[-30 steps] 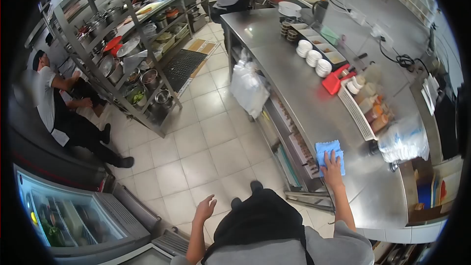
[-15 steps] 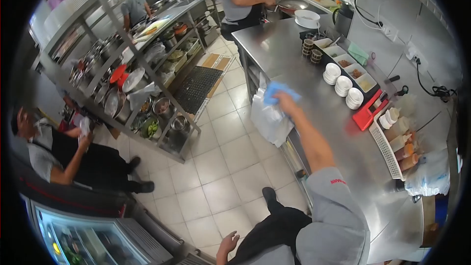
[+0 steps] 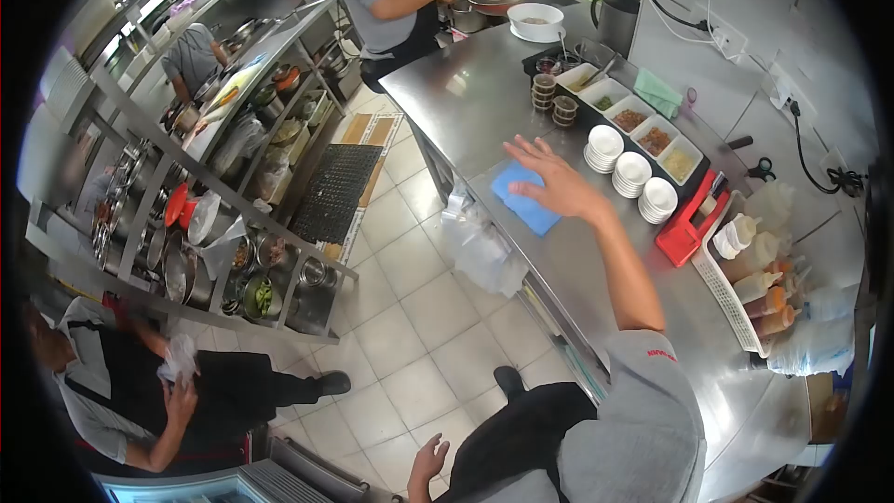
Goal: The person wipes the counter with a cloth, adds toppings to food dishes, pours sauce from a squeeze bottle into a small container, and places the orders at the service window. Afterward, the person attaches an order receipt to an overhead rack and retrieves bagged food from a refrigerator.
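My right hand (image 3: 562, 184) is over the steel counter (image 3: 447, 84) with its fingers spread. Under its palm and thumb lies a blue cloth (image 3: 535, 214), flat near the counter's edge. Just beyond the fingertips stand short stacks of small brown-rimmed cups (image 3: 564, 112). Stacked white dishes (image 3: 633, 172) are to the right of the hand. My left hand (image 3: 429, 459) hangs low beside my black apron (image 3: 521, 433), holding nothing, its fingers loosely apart.
Clear plastic bags (image 3: 480, 247) hang at the counter's edge. Food containers (image 3: 652, 138), a red holder (image 3: 684, 240) and a basket (image 3: 731, 293) of bottles line the wall side. One person (image 3: 386, 0) works at a pan; another (image 3: 140, 382) stands left, handling plastic.
My right hand has gone from gripping the bunched cloth by the hanging bags to lying open over it on the counter. The view has shifted, and the person at left appears nearer.
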